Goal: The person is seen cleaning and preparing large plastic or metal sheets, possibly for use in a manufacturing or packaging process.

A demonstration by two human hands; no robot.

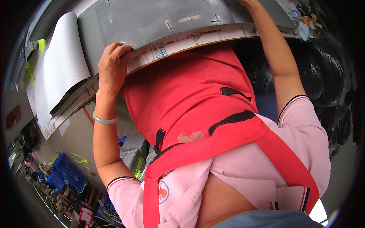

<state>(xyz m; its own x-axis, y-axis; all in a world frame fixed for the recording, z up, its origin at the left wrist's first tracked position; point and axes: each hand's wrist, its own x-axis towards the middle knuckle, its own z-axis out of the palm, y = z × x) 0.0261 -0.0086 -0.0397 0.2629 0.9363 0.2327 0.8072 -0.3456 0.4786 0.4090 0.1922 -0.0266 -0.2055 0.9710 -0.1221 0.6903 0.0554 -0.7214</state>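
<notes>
My left hand (112,68) is at the table's near edge, left of the middle, its fingers curled closed at the near left corner of a dark grey sheet (152,22). How much of the sheet lies under its fingertips is hidden. The sheet is scuffed with whitish marks and has small tan and metal pieces near its front edge. My right arm (279,53) reaches to the top of the picture. Only a bit of my right hand (248,1) shows there, and its fingers are cut off.
A curled white sheet (64,57) lies on the table's left. The worn board edge (190,41) runs before my red apron (190,91). Black plastic bags (323,72) are at the right. A blue crate (70,171) and clutter stand on the floor at lower left.
</notes>
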